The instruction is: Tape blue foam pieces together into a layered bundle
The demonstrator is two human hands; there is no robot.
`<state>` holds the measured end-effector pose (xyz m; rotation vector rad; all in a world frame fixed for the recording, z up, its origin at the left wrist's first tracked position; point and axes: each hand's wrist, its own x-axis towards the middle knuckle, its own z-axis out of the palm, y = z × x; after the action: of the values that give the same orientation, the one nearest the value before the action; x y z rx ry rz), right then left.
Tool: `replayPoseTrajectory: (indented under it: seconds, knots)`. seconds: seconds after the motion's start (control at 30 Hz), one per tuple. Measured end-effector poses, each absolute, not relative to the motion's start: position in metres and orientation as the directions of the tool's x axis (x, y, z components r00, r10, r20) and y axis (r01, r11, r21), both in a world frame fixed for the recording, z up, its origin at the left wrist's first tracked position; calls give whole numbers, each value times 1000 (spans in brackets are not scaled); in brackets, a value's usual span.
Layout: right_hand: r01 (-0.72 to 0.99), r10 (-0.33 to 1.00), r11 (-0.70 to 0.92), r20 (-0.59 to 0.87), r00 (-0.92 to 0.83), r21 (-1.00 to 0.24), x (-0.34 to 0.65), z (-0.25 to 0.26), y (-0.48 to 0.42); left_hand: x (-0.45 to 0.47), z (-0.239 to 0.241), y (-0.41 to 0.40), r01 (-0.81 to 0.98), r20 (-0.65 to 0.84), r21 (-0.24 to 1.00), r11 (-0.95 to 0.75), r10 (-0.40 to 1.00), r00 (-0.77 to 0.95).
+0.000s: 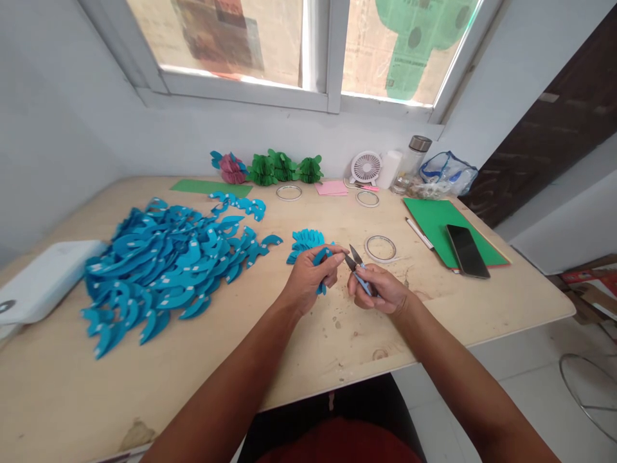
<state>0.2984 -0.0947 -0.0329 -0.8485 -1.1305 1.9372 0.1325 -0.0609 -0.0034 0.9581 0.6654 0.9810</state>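
Observation:
My left hand (pixel 308 276) is closed on a curved blue paper piece (pixel 322 256), pinched between thumb and fingers. In my right hand (pixel 383 290) is a small pair of thread snips (pixel 362 280) with blue handles. Their dark blades are apart and point up and left, close to the left fingertips. Whether they touch anything there is too small to tell. Just behind my left hand lies a bunch of pleated blue paper (pixel 306 239). A large heap of curved blue paper pieces (pixel 159 257), many with small white squares, covers the table's left side.
Several tape rolls (pixel 367 251) lie on the table (pixel 299 360). Green folded-paper shapes (pixel 284 166), a small fan (pixel 366 168) and a bottle (pixel 415 157) stand along the wall. To the right, a phone (pixel 466 249) rests on green sheets (pixel 429 222) beside a pen (pixel 419 233).

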Motion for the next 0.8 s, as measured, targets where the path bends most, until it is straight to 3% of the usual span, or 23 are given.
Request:
replayPoseTrajectory:
  seconds: [0.2,0.37,0.63,0.8]
  knots:
    - [-264,794,-367,-152,-589,-892,298,-31,-95,130,-2,-61,-437,-20,861,260,876,481]
    - [-284,843,-282,-95,-529,-916,293,-25,-95,130,-3,-60,-427,6,875,226,879,477]
    - [-124,918,-150,-91,-385,-981,284,-24,-94,133,-9,-54,-399,-47,900,176,949,312]
    - [-103,937,-163,-121,-329,-981,281,-31,-92,135,-10,-54,-345,-54,930,127,976,213]
